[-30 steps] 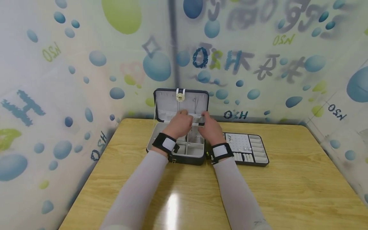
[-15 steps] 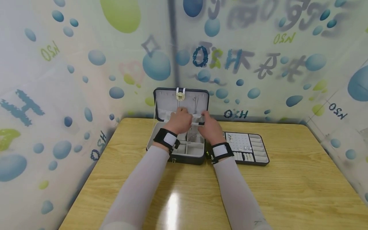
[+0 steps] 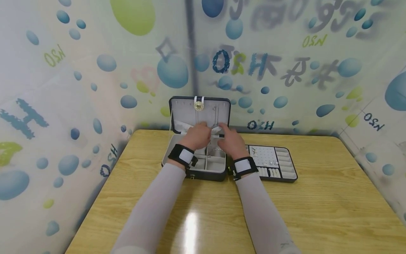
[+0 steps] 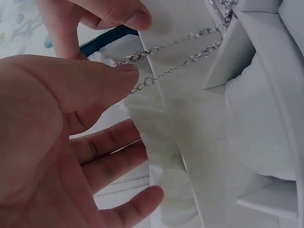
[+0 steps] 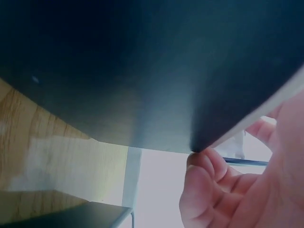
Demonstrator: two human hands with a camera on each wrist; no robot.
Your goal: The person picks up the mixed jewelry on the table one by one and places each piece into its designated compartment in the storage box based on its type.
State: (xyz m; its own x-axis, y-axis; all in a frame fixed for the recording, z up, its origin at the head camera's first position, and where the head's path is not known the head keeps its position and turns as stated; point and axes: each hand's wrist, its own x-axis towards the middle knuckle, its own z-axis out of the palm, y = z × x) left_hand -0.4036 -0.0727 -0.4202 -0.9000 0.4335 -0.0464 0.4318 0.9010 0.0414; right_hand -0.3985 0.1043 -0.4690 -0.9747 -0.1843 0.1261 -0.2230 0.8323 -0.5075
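Observation:
In the head view, a jewelry box (image 3: 207,175) stands with its lid (image 3: 206,102) raised. My left hand (image 3: 198,137) is over its compartments, near the lid's lower part. Thumb and index finger pinch a silver chain (image 4: 168,70) with a clasp and sparkling links; its two strands run toward the compartments in the left wrist view. My right hand (image 3: 233,141) is at the lid's right side, fingers hooked at the white lid pocket (image 3: 216,130), whose edge is pulled out. In the right wrist view, its curled fingers lie beside the dark box edge (image 5: 190,137).
Right of the box lies a jewelry tray (image 3: 287,174) with earrings and rings. Thin necklaces (image 3: 215,113) hang inside the lid, and a gold round ornament (image 3: 198,106) hangs at its top. A patterned wall (image 3: 276,116) rises behind the wooden table (image 3: 323,197).
My right index finger has shifted slightly left, and the pocket edge now stands out at an angle. My left hand stays nearly in place. The box and tray have not moved.

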